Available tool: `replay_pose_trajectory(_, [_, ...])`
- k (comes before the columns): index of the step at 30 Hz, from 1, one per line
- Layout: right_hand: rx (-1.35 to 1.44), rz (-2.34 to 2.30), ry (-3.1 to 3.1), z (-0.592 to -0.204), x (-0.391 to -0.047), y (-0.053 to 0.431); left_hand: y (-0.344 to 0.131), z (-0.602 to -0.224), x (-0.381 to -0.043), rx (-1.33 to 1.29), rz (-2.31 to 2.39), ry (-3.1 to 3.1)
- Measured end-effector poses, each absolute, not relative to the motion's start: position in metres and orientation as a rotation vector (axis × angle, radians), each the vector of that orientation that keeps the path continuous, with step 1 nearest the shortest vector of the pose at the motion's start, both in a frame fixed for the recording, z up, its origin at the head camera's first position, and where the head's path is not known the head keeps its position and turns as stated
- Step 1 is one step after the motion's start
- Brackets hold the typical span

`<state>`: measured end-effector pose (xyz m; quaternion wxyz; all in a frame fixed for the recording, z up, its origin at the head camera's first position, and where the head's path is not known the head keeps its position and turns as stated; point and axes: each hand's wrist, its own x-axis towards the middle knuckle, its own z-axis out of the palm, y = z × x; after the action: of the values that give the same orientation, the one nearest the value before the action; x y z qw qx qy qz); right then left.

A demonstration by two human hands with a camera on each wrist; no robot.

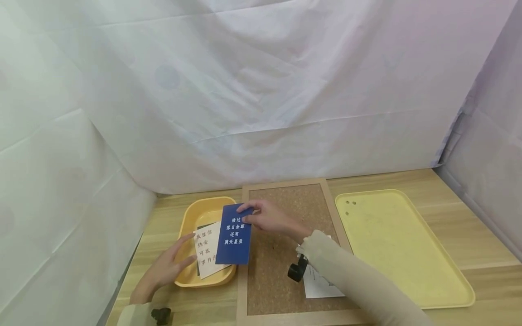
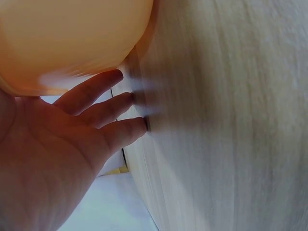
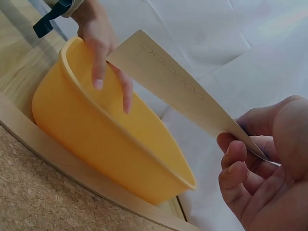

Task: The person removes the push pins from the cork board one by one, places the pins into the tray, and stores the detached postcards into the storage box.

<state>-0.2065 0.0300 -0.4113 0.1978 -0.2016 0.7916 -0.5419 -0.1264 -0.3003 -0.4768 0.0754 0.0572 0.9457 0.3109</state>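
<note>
Right fingers (image 3: 235, 174) pinch a blue card (image 1: 233, 249), ovals (image 3: 173, 71) visible only from right wrist; left fingers (image 2: 107, 109) extended.

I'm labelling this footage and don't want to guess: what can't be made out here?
White card: head view, the blue card covers its right part.
Dark sheet beneath it: head view, mostly hidden by the white card.
White sheet on the corkboard: head view, partly covered by the right sleeve.
Small pieces in the yellow tray: head view, too small to identify.
</note>
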Motion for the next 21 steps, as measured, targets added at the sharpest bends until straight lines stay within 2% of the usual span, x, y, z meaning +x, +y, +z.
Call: replay_pose_trajectory(21, [-0.611,-1.449,2.244,-0.427,-0.211,-0.001,-0.3,-0.475,-0.128,0.114,0.896,2.807])
